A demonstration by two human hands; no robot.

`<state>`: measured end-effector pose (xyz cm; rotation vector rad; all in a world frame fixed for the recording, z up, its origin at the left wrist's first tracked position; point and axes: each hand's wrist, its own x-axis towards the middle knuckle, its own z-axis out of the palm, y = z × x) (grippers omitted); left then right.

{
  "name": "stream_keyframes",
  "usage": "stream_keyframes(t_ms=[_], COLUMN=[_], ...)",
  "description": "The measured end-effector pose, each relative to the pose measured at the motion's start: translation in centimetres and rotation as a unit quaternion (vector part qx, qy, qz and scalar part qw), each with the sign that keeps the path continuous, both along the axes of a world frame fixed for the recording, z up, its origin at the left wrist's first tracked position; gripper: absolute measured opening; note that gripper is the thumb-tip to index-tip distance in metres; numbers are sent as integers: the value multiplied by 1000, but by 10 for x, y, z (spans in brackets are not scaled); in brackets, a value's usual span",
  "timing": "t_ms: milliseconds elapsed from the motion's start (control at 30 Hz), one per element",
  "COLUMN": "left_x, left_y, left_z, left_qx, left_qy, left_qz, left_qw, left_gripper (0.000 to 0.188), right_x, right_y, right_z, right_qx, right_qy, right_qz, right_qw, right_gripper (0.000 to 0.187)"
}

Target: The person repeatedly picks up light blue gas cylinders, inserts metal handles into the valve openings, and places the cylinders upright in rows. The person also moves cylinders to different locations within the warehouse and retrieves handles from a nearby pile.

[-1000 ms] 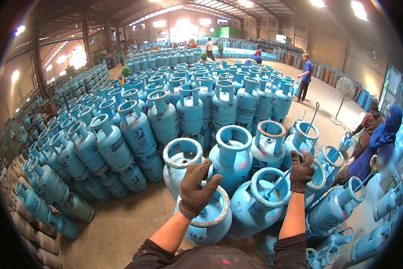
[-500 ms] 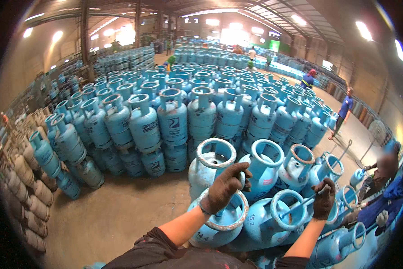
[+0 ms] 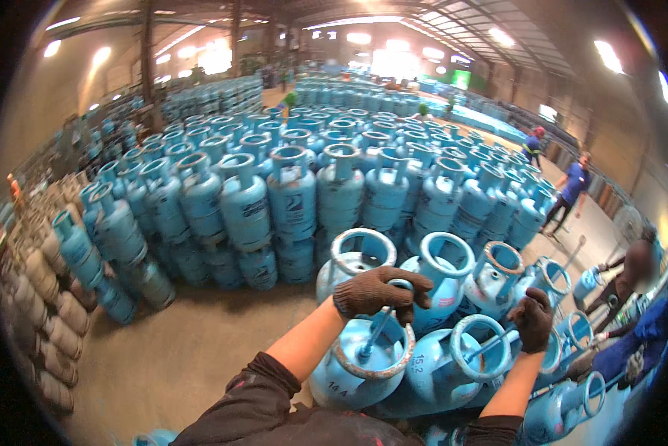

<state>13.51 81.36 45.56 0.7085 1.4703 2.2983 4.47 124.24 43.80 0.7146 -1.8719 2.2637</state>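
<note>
My left hand (image 3: 382, 291), in a dark brown knit glove, is closed round the upper end of a blue rod tool (image 3: 375, 334). The rod slants down inside the collar of the nearest blue gas cylinder (image 3: 352, 390) and meets the valve area. To the right, my right hand (image 3: 532, 320), gloved alike, is closed on a second thin rod (image 3: 495, 341). That one reaches into the ring collar of a tilted gas cylinder (image 3: 423, 372) beside the first. Its far end inside the collar is hard to make out.
Several more gas cylinders (image 3: 438, 279) stand close beyond and right of my hands. A large two-high stack of cylinders (image 3: 293, 201) spans the middle distance. Tan cylinders (image 3: 59, 342) lie piled at left. A co-worker (image 3: 635, 271) works at right; another person (image 3: 572, 186) walks farther back.
My left hand has turned flatter and shifted slightly, uncovering the rod inside the near collar. My right hand has lowered slightly, still on its rod. The person at back right has changed stance.
</note>
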Motion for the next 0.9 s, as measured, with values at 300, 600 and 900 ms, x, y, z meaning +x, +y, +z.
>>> stream_keyframes(t_ms=[300,600,900], left_x=[30,-14,20], left_y=[87,43,69], left_z=[-18,-22,-35], left_qx=[-223,13,-150], left_qy=[267,168,234], left_qz=[576,182,527], left_qw=[740,969,803], left_gripper=[95,42,34], right_x=[-12,17,-6], right_y=[-44,-28,-49], right_z=[-31,5,-21], right_qx=[49,32,59], right_qy=[169,-23,80], right_qz=[-405,-192,-404], right_qw=[897,981,909], right_gripper=[19,22,16])
